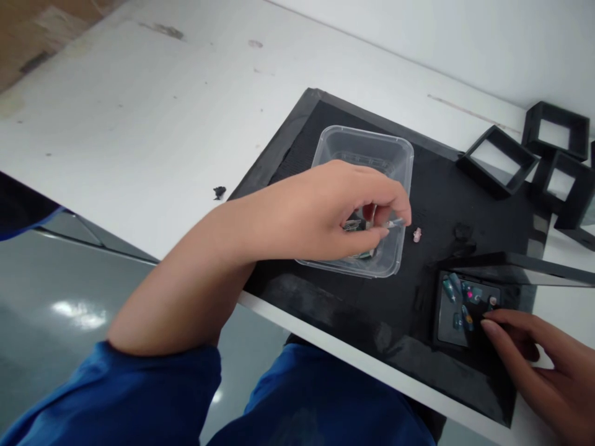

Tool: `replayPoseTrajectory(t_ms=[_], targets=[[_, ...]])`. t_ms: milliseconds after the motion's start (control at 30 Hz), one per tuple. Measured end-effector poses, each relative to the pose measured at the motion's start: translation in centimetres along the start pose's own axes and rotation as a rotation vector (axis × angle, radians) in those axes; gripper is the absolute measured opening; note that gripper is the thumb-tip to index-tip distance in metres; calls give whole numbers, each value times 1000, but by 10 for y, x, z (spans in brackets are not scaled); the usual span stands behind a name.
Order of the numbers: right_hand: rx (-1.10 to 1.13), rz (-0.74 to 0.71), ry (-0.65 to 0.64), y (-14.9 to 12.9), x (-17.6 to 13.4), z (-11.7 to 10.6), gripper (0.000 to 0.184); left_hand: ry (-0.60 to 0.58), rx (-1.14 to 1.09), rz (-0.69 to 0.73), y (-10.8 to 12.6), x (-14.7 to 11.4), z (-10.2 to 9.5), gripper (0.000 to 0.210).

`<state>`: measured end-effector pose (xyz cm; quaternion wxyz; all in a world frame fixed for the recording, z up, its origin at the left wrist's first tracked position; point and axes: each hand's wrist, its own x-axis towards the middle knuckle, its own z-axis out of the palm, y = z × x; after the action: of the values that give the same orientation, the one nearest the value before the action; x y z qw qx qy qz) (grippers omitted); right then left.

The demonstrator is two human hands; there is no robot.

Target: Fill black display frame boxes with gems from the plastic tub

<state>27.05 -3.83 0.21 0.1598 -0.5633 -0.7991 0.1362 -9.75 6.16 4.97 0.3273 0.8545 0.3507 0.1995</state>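
Observation:
My left hand [344, 210] reaches over a clear plastic container [367, 137], with thumb and fingers pinching a small clear piece [395, 223] whose kind I cannot make out. Partly hidden under that hand, small dark and clear pieces lie in the container. At the right, the fingertips of my right hand [539, 353] are closed together at the edge of a small black box [449, 331]; what they hold, if anything, is hidden. Several teal false nails [467, 317] with decorations lie inside the box. Its lid [525, 267] is raised.
A small pink piece [417, 235] lies on the black mat [297, 297] beside the container. Several black square frames [497, 162] sit at the right. A black scrap [219, 192] is on the white table [139, 124], and a cardboard box [41, 31] stands far left.

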Motion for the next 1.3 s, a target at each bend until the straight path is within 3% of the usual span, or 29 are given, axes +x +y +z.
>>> replayPoseTrajectory(t_ms=[333,567,767,967,1300], targets=[[16,7,9,5,-6,5,29,170,-190,139,-1,-1,4,28],[61,71,-4,11,-13,8,32,312,-291,240,5,3,9,11],[54,75,6,10,-10,8,34,461,-195,181,4,2,6,17],[69,61,-23,8,-9,4,28,420,-252,169,4,0,7,10],[62,100,-41,13,-13,7,30,418,-304,108,4,0,8,20]])
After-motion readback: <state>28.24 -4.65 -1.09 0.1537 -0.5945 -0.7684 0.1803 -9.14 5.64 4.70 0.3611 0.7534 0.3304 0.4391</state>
